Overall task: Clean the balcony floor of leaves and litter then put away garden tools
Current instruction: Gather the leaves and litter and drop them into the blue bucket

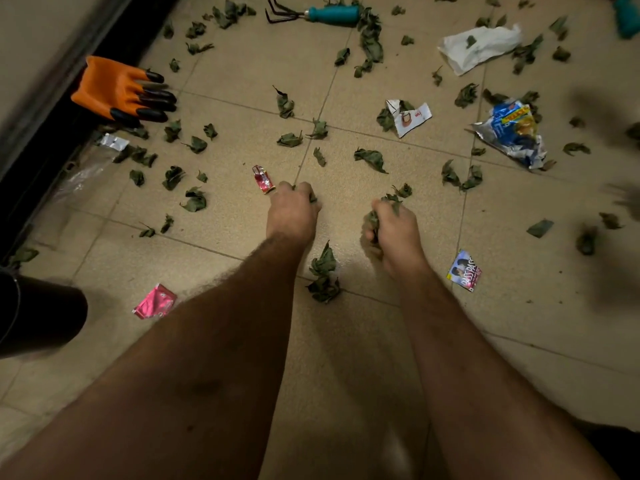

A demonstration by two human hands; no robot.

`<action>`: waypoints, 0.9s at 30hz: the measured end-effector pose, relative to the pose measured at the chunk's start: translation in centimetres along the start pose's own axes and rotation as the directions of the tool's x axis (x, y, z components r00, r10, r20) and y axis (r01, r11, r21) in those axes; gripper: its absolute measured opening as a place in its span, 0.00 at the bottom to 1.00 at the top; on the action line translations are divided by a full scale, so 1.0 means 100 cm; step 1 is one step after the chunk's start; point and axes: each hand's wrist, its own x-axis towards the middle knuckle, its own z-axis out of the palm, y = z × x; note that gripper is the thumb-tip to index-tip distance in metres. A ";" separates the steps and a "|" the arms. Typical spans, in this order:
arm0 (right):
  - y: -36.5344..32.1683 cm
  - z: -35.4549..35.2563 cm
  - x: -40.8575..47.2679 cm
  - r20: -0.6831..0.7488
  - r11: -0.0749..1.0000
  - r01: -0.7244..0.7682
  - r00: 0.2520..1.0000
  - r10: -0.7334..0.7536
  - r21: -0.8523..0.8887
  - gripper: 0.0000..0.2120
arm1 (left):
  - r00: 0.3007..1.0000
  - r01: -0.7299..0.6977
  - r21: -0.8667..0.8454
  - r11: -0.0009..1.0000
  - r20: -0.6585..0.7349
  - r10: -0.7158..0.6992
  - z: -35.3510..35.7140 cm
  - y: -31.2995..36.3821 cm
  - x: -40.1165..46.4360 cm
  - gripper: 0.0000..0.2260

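Note:
Dry green leaves (371, 159) lie scattered over the beige tiled balcony floor (346, 341). My left hand (292, 211) is down on the floor with its fingers curled round some leaves, right beside a small red wrapper (263, 179). My right hand (393, 228) grips a bunch of leaves that stick out between its fingers. A clump of leaves (323, 273) lies between my forearms. A teal-handled hand rake (313, 13) lies at the top. An orange clawed garden glove (121, 91) rests at the left by the wall.
Litter lies around: a white bag (479, 46), a torn white paper (410, 117), a blue snack packet (516, 133), a pink sachet (154, 302), a small printed card (465, 270) and clear plastic (83, 174). A dark round object (38, 313) stands at the left. Another teal tool (627, 15) shows top right.

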 end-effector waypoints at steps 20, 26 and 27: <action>0.013 0.017 -0.005 0.458 0.421 0.455 0.883 -0.102 -0.785 0.12 | 0.855 0.349 -0.792 0.501 0.050 -0.517 0.000 -0.034 -0.083 0.06; 0.002 0.010 0.001 0.344 0.746 0.303 0.933 -0.106 -0.593 0.11 | 0.961 0.193 -0.631 0.751 -0.034 -0.276 0.002 -0.020 -0.117 0.06; -0.002 0.008 0.002 0.310 0.835 0.235 0.947 -0.082 -0.497 0.10 | 0.976 0.154 -0.582 0.799 -0.037 -0.216 0.004 -0.019 -0.125 0.04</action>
